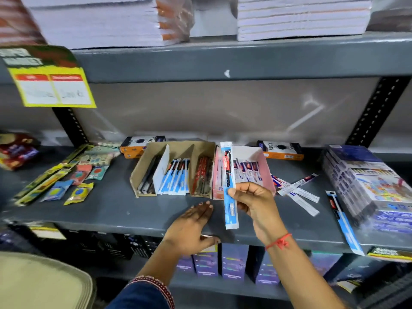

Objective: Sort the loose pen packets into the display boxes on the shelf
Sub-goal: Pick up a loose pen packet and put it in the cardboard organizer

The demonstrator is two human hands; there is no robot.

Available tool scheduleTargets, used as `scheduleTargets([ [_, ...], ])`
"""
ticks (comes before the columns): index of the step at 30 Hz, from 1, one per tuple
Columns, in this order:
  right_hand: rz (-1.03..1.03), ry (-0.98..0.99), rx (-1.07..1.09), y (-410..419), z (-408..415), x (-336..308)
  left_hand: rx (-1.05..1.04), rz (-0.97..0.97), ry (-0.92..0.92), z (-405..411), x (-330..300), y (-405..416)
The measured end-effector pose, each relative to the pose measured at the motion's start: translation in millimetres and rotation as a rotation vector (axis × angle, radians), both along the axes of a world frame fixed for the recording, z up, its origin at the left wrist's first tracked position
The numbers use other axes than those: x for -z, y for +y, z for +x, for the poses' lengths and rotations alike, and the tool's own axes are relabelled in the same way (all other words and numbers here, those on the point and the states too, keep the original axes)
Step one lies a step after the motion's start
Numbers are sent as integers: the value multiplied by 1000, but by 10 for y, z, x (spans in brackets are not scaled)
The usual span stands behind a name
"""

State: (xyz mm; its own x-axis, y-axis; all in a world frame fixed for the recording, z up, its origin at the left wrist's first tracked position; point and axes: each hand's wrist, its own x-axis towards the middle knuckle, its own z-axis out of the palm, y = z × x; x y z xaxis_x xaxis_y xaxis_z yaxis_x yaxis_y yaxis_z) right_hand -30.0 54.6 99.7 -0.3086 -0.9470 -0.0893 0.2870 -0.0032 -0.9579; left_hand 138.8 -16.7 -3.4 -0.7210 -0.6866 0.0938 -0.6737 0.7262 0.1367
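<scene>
My right hand (254,204) pinches a long blue-and-white pen packet (229,186) and holds it upright in front of the pink display box (265,172). My left hand (194,226) lies flat and empty on the shelf's front edge, fingers slightly apart. A brown cardboard display box (138,172) with dividers holds black pens, blue-and-white packets (176,179) and red-brown packets (202,177). Several loose white packets (298,192) lie on the shelf right of the pink box. Another blue packet (343,221) lies at the right front edge.
A stack of wrapped boxes (370,186) fills the shelf's right end. Small colourful sachets and long yellow-green packs (58,179) lie at the left. Two orange-and-black cartons (281,150) stand at the back. A yellow price sign (51,85) hangs upper left. Purple boxes (234,262) sit below.
</scene>
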Motion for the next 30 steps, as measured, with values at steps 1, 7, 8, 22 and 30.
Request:
scheduleTargets([
  [1, 11, 7, -6, -59, 75, 2, -2, 3, -5, 95, -3, -34],
  [7, 85, 16, 11, -363, 465, -17, -8, 25, -57, 630, 7, -295],
  [8, 88, 19, 16, -432, 545, -22, 0, 29, -69, 730, 14, -358],
  [22, 250, 641, 21, -1820, 1242, -22, 153, 104, -67, 961, 26, -657],
  [30, 478, 1275, -157, -2208, 1394, 236, 175, 150, 49, 969, 1, -657],
])
